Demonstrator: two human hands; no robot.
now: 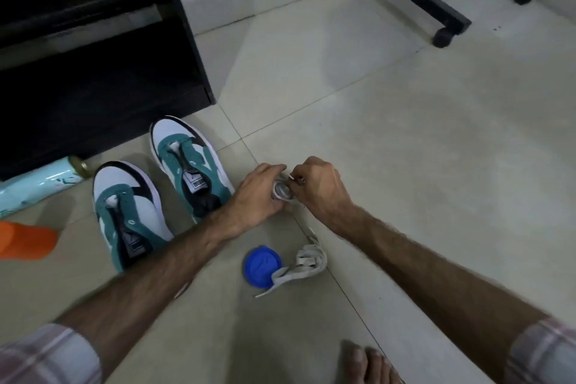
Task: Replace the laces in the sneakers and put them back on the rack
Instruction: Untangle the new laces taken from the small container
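Two teal and white sneakers (pixel 162 190) stand side by side on the tiled floor (pixel 405 150), toes pointing away toward a dark rack (pixel 93 78), long axes running near to far, without laces. Just right of them, the left hand (pixel 258 196) and right hand (pixel 318 190) together pinch a coiled white lace (pixel 282 190). Nearer, another white lace (pixel 304 263) lies bundled, touching a blue lid (pixel 260 265).

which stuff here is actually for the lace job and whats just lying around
For the job: two sneakers, coiled lace held by left hand and right hand, second lace, black rack.
Lying about: blue lid, orange bottle, pale can.
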